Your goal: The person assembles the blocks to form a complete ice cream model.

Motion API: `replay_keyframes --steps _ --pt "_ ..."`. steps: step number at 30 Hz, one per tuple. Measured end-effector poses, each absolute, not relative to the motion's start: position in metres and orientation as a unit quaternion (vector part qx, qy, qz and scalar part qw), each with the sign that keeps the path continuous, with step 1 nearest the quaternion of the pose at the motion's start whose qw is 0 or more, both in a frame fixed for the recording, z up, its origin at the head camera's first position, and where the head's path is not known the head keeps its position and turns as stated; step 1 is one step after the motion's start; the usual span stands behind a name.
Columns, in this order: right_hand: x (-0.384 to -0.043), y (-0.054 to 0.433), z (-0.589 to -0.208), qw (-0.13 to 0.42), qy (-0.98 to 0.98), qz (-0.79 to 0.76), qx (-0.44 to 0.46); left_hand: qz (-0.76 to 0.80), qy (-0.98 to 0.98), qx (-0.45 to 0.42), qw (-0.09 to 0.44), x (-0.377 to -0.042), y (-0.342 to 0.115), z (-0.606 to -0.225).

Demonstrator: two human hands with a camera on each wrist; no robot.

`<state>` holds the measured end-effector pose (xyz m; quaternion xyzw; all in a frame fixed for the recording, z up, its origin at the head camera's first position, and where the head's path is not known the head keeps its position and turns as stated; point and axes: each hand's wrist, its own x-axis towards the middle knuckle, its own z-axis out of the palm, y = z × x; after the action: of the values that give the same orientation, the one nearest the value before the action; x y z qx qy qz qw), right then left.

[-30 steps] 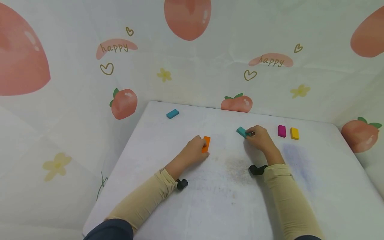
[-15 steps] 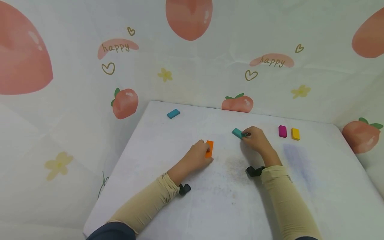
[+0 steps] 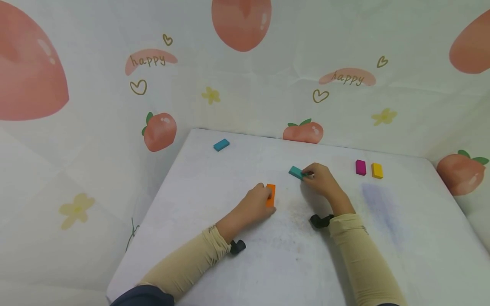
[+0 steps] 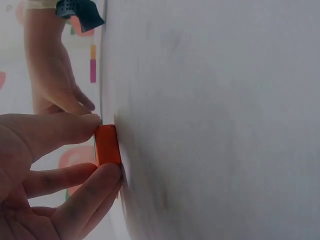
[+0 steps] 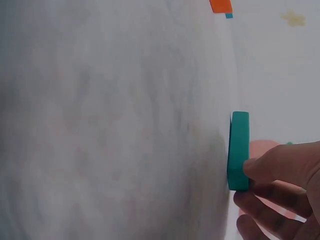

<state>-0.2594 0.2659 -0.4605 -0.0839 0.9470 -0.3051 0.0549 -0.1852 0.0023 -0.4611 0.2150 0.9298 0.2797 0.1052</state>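
An orange block (image 3: 271, 196) lies close over the white table, its long side pointing away from me. My left hand (image 3: 253, 205) pinches it by its two ends, thumb at the near end and fingers at the far one; the left wrist view shows the orange block (image 4: 108, 145) between thumb and fingertips. To its right, my right hand (image 3: 320, 180) pinches a teal block (image 3: 296, 172) by its right end. In the right wrist view the thumb presses the lower part of the teal block (image 5: 239, 150), with the fingers behind it. A short gap separates the two blocks.
A blue block (image 3: 221, 145) lies at the table's far left. Magenta (image 3: 360, 167) and yellow (image 3: 377, 171) blocks stand side by side at the far right. Behind the white table (image 3: 306, 272) hangs a cloth (image 3: 260, 93) printed with peaches.
My right hand has moved left with the teal block. My left hand has brought the orange block slightly right and nearer to me. The blocks are closer together; the other blocks stay put.
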Motion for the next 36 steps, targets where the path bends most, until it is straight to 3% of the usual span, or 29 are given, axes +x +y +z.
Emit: replay_keyframes --steps 9,16,25,36 --pt "-0.258 0.26 -0.463 0.035 0.946 -0.3 -0.12 0.266 0.93 0.235 0.089 -0.186 0.005 -0.459" --pt "-0.259 0.259 -0.461 0.039 0.948 -0.291 -0.122 0.256 0.928 0.263 0.057 -0.22 0.008 -0.44" --pt "-0.257 0.257 -0.462 0.042 0.944 -0.296 -0.143 0.229 0.911 0.335 0.074 -0.272 0.033 -0.436" --pt "-0.257 0.252 -0.46 0.042 0.933 -0.308 -0.18 0.207 0.905 0.355 0.114 -0.294 0.05 -0.449"
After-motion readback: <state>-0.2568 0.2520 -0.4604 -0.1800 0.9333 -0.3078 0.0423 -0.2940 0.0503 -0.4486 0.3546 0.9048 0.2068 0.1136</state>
